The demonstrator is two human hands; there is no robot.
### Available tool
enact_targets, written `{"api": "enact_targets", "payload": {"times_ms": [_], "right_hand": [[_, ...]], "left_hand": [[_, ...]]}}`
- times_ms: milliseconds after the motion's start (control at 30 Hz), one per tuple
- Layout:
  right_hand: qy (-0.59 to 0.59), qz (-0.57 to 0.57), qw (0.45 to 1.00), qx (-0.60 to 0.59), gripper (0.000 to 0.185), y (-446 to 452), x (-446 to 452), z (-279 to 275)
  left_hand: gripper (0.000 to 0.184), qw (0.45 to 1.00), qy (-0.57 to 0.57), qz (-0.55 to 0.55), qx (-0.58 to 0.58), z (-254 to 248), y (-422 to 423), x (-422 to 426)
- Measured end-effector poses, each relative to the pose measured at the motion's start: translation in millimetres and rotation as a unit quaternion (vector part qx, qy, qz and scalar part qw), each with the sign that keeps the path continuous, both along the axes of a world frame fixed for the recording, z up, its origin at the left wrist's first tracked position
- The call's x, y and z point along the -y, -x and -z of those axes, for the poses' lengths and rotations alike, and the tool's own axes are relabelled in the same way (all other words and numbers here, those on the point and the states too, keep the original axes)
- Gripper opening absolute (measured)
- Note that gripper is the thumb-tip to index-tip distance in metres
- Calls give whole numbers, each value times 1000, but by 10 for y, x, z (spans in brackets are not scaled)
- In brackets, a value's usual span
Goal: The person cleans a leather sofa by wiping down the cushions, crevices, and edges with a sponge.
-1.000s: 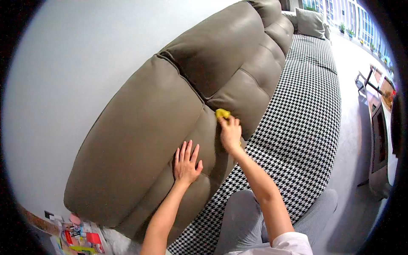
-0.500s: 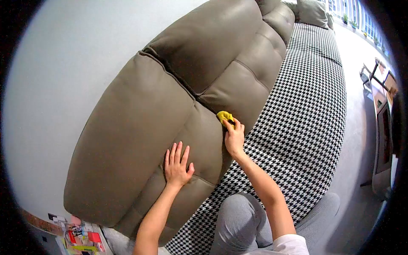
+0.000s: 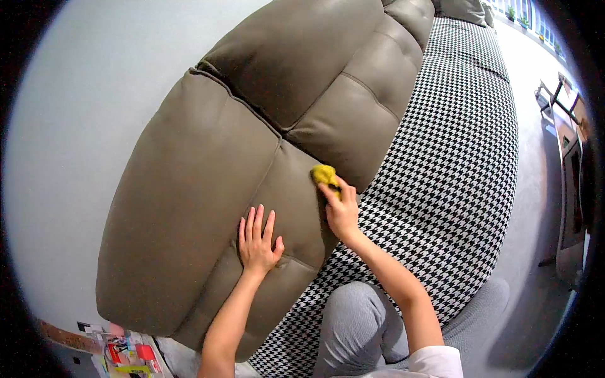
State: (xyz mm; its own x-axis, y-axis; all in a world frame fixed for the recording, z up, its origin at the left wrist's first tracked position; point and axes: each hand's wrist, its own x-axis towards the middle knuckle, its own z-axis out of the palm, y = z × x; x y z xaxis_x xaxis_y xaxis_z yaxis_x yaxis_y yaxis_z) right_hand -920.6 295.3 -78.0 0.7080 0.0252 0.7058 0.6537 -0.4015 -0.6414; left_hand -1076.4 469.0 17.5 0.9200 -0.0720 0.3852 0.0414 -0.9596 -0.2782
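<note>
My right hand grips a crumpled yellow cloth, which touches the upper right part of the near backrest cushion. That cushion belongs to a grey-brown, leather-looking sofa, and the cloth is close to the seam beside the far backrest cushion. Lower on the near cushion, my left hand lies flat with its fingers stretched out and holds nothing. The part of the cloth inside my right hand is hidden by the fingers.
A black-and-white houndstooth cover spreads over the seat, where my grey-clad knee rests. Pale wall is at left. Assorted small items crowd the lower left corner. Dark furniture stands at right, and a grey pillow at the far end.
My right hand has moved the yellow cloth slightly left, further onto the near cushion's face. My left hand stays flat in about the same place. The view has shifted a little.
</note>
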Motion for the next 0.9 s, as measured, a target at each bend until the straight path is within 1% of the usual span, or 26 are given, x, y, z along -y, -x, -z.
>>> {"api": "enact_targets", "payload": {"times_ms": [33, 67, 133, 167, 200, 267, 300, 333, 367, 400, 433, 467, 500, 533, 567, 633, 667, 733, 767, 800, 867, 900], "right_hand": [[-5, 21, 998, -52, 45, 54, 12, -53], [-6, 24, 998, -53, 45, 114, -5, -32], [37, -79, 993, 74, 40, 371, 10, 98], [81, -161, 976, 120, 34, 545, 41, 192], [114, -228, 945, 206, 28, 614, 129, 300], [133, -292, 901, 292, 28, 500, 273, 348], [126, -280, 923, 234, 29, 402, 295, 438], [102, -225, 952, 181, 34, 292, 231, 545], [87, -152, 977, 119, 39, 186, 246, 519], [69, -79, 993, 56, 45, 96, 261, 496], [78, -36, 996, -28, 49, 49, 286, 477], [85, 8, 990, -112, 54, 28, 322, 470], [114, 13, 978, -175, 56, -6, 336, 624], [146, 12, 971, -187, 52, -7, 413, 640], [196, 6, 951, -238, 49, 5, 470, 652], [241, -6, 922, -302, 42, -15, 590, 675], [244, -16, 896, -372, 39, -36, 678, 400], [175, -31, 904, -390, 42, -47, 663, 215], [86, -5, 962, -257, 45, 87, 554, 180], [44, -30, 988, -144, 52, 212, 464, 141], [61, -110, 992, -7, 56, 475, 274, 187], [60, -108, 992, -9, 56, 457, 271, 254]], "left_hand": [[70, 1000, 0, 1, -1, 6, 10, -5], [68, 1000, 2, 1, 1, 13, 0, -14], [67, 1000, 7, 4, -1, 27, -7, -18], [69, 1000, 2, 1, -2, 19, -3, -19], [71, 1000, -3, -2, -1, 11, -12, -9], [71, 1000, 9, -8, -19, -12, -11, 23], [71, 1000, 1, -4, -8, 10, -11, 7], [71, 1000, -8, -1, 4, 26, -16, -2], [70, 1000, -7, -1, 4, 19, -16, 7], [70, 1000, -7, 0, 2, 25, -20, 8], [70, 1000, -10, 2, 6, 27, -17, 6], [69, 1000, -14, 5, 10, 25, -14, 0], [69, 1000, -14, 7, 9, 25, -9, -4], [68, 1000, -17, 4, 6, 25, -10, -5], [68, 1000, -19, 1, 4, 26, -23, -7], [67, 1000, -12, 4, 2, 20, -23, -3], [66, 1000, -5, 4, 1, 25, -12, 8], [66, 1000, -6, 4, 3, 35, 0, -5], [67, 1000, -8, 6, 5, 43, -16, -9], [67, 1000, -7, 5, 6, 44, -20, 4], [67, 1000, -2, 0, -4, 10, -4, 13], [67, 1000, -3, 2, -6, 10, -5, 6]]}}
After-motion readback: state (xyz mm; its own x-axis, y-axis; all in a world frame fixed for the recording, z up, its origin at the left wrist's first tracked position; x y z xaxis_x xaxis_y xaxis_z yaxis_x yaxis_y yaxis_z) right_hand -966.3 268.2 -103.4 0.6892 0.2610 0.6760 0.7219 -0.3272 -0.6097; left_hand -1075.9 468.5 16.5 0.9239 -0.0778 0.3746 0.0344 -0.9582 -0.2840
